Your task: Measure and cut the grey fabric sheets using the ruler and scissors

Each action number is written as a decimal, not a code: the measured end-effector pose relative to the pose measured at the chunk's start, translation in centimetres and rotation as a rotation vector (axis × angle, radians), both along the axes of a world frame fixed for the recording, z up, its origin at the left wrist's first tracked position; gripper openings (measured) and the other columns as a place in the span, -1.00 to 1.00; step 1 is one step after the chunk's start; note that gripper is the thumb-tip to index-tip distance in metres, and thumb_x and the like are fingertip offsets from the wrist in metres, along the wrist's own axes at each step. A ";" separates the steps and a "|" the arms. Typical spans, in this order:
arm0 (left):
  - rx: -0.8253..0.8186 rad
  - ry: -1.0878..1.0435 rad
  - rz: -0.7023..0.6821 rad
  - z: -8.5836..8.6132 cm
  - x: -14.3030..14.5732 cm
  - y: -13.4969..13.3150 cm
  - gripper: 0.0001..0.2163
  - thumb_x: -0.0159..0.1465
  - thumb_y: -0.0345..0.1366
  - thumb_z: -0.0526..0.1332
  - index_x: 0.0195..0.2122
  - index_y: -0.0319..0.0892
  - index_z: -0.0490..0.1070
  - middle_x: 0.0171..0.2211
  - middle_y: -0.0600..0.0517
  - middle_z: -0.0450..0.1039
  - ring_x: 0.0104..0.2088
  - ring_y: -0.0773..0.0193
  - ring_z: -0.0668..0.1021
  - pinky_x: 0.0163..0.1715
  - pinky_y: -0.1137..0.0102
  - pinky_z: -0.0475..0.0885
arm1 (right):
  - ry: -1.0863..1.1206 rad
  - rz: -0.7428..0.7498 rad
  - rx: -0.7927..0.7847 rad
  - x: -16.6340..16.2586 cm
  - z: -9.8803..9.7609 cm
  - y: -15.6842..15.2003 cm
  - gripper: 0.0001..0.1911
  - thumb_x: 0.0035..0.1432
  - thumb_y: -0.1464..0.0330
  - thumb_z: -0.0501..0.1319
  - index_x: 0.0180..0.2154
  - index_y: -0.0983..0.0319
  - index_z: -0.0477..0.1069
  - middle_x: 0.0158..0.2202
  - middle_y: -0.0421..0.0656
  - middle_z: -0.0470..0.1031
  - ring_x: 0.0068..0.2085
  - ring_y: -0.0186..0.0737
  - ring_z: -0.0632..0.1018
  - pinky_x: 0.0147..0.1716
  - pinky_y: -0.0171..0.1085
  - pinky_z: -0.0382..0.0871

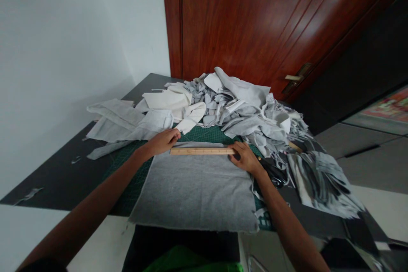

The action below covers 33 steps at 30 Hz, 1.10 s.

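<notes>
A grey cloth (200,191) lies flat in front of me, its lower edge hanging past the table's front. Across its upper part rests a wooden ruler (202,151), roughly level from left to right. My right hand (245,157) grips the ruler's right end between thumb and fingers. Just above the ruler's left end is my left hand (165,140), closed, with its fingers curled at the cloth's top left corner; what they pinch, if anything, is hidden. Beneath the cloth a green cutting mat (132,178) shows at the sides and top.
Piled grey and white fabric scraps (245,110) cover the table's back. Larger pale cloth pieces (127,121) lie at left, and a folded grey stack (325,182) at right. Black-handled scissors (276,174) are beside my right forearm. A brown door (248,21) stands behind the dark table (70,170).
</notes>
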<state>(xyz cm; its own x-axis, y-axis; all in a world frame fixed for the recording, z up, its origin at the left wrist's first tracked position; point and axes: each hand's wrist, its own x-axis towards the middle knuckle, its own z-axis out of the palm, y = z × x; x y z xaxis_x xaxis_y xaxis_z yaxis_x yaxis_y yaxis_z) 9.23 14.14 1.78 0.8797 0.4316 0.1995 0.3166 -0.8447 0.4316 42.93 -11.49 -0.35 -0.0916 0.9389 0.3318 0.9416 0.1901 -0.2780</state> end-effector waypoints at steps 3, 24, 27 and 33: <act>0.014 -0.011 -0.021 -0.3 1.1 0.1 -0.78 0.45 -0.19 0.03 -0.18 -0.12 0.43 -0.17 -0.07 0.57 -0.10 0.11 0.56 0.02 0.23 0.45 | 0.010 -0.028 0.005 0.1 0.4 -0.2 -0.72 0.32 0.33 0.23 0.05 0.18 0.49 -0.10 -0.03 0.58 -0.03 0.03 0.56 0.02 -0.04 0.36; 0.027 -0.001 -0.031 -0.3 -0.4 0.6 -0.82 0.47 -0.26 0.10 -0.18 -0.17 0.47 -0.17 -0.07 0.51 -0.06 0.08 0.51 0.07 0.21 0.38 | 0.178 0.000 0.093 0.8 0.7 -1.2 -0.77 0.30 0.34 0.18 -0.04 0.17 0.50 -0.23 -0.07 0.46 -0.21 -0.03 0.53 -0.20 -0.11 0.45; 0.144 -0.106 0.098 0.0 0.0 0.3 -0.80 0.42 -0.38 0.08 -0.08 -0.18 0.49 -0.08 -0.10 0.52 0.04 0.04 0.49 0.17 0.15 0.38 | 0.185 -0.066 0.153 0.8 0.7 -1.2 -0.70 0.26 0.36 0.18 0.02 0.17 0.49 -0.17 -0.05 0.44 -0.18 -0.01 0.51 -0.18 -0.09 0.45; 0.258 -0.280 0.121 1.9 -1.1 -0.6 -0.70 0.33 -0.49 0.05 -0.08 -0.12 0.53 -0.10 -0.05 0.55 0.04 0.10 0.53 0.18 0.16 0.44 | 0.271 -0.153 0.316 2.0 0.3 -1.1 -0.77 0.24 0.33 0.19 -0.10 0.18 0.53 -0.26 -0.10 0.40 -0.24 -0.05 0.47 -0.26 -0.13 0.38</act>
<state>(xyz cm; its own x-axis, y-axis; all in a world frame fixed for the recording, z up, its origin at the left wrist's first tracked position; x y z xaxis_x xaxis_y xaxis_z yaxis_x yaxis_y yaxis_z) 8.08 13.50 3.69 0.7217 0.4333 0.5398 0.3207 -0.9004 0.2939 44.93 -12.57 -0.07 0.1706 0.7833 0.5978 0.8665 0.1697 -0.4695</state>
